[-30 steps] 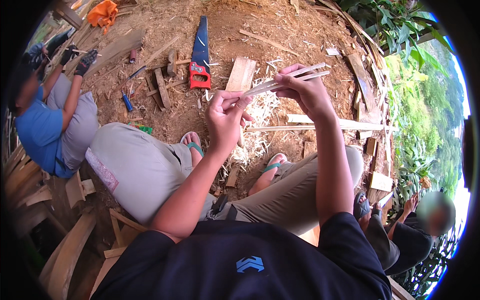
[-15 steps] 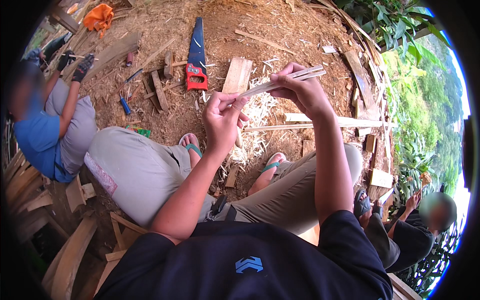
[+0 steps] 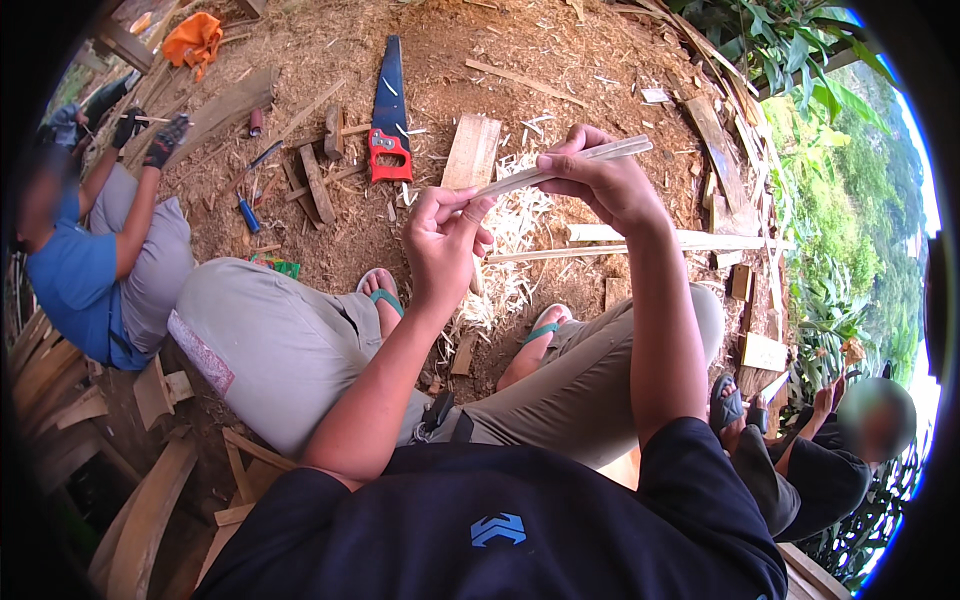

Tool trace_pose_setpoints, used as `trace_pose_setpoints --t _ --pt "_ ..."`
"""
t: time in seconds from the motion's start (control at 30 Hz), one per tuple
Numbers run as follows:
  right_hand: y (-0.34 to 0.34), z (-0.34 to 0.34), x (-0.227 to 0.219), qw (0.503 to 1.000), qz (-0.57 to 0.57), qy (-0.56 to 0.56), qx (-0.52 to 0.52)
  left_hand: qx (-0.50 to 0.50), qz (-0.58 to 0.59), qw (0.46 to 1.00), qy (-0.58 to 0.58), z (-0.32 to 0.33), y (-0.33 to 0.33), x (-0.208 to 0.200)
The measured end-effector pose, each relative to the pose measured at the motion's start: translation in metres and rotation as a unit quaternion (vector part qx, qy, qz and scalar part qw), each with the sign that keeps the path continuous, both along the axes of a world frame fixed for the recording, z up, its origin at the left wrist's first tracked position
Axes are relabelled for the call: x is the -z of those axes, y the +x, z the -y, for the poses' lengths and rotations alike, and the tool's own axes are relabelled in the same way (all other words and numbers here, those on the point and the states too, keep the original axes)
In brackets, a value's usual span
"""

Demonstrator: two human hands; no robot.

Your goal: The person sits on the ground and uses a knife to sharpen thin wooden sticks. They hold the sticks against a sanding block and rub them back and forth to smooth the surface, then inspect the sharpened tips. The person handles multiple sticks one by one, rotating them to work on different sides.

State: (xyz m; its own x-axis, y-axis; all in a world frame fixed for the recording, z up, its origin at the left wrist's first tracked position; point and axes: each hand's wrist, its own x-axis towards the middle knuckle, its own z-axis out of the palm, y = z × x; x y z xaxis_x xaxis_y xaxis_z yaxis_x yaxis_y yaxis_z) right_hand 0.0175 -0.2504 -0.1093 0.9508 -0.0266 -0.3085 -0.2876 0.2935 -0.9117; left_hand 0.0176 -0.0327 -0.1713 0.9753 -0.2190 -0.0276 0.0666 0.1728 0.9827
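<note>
Sticks [image 3: 622, 149]: splayed ends just closed, handling as one!
Left hand [image 3: 447, 225]: fingers pinching one end.
Right hand [image 3: 608, 180]: fingers clamped midway.

Left arm [image 3: 375, 370]: bare, bent at the elbow, forearm slanting up and inward. Left hand [image 3: 443, 235]: ungloved, thumb and index finger brought together in a pinch, other fingers curled. Right arm [image 3: 665, 320]: bare, forearm rising nearly upright, leaning slightly leftward. Right hand [image 3: 605, 182]: ungloved, wrist tipped leftward, thumb closed toward bent fingers, likewise pinching. Both raised before the torso, near each other but apart, right set higher.
</note>
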Motion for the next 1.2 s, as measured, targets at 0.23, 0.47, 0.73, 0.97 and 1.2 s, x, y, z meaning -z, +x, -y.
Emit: trace_pose_setpoints --t 0.23,0.47,0.73,0.97,1.2 --pt "0.001 0.000 0.001 0.999 0.005 -0.033 0.003 0.004 -0.008 1.000 0.001 0.001 -0.001 -0.001" --pt "-0.001 -0.006 0.008 0.985 0.042 -0.167 -0.031 0.016 -0.014 0.995 0.097 0.003 0.004 0.013" --pt "-0.008 -0.041 0.036 0.922 0.021 -0.320 -0.214 0.037 0.106 0.984 0.140 -0.002 0.008 -0.001" --pt "-0.012 -0.057 0.058 0.895 0.079 -0.311 -0.310 0.111 0.195 0.961 0.162 0.001 0.001 -0.005" --pt "-0.014 -0.063 0.043 0.899 -0.028 -0.225 -0.374 0.112 0.054 0.987 0.099 0.002 0.001 -0.005"
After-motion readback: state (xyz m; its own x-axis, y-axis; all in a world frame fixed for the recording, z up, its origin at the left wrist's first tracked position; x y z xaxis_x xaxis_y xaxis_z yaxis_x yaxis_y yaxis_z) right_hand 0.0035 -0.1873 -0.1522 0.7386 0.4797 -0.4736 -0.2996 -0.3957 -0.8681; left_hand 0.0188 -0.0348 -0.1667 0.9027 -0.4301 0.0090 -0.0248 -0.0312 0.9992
